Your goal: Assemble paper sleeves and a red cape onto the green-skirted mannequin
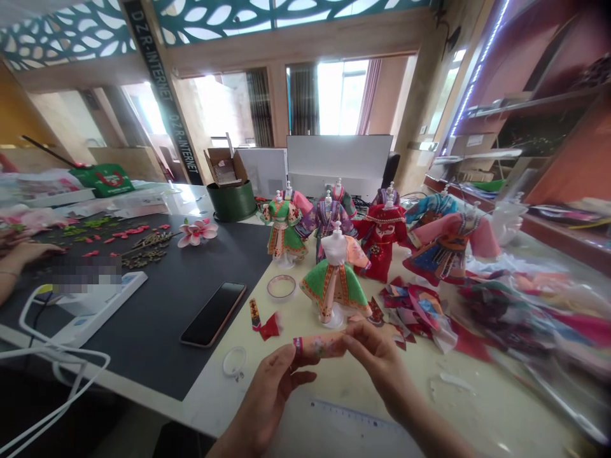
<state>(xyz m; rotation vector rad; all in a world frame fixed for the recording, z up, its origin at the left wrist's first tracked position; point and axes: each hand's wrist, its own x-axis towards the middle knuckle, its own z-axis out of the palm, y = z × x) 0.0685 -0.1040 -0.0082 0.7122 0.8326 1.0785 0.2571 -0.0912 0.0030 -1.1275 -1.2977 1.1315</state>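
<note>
Between my two hands a small peach fabric piece with a floral print and a dark pink end band is stretched out. My left hand pinches the banded end between thumb and fingers. The other end is pinched by my right hand. Just behind them stands a small white mannequin in a green and peach skirt, with one peach sleeve at its right shoulder. A red fabric scrap and a patterned strip lie on the table left of it.
More dressed mannequins, one in red, stand behind. Fabric scraps cover the right side. A clear ruler lies in front, with a tape roll, phone and power strip leftward. Another person's hand is at far left.
</note>
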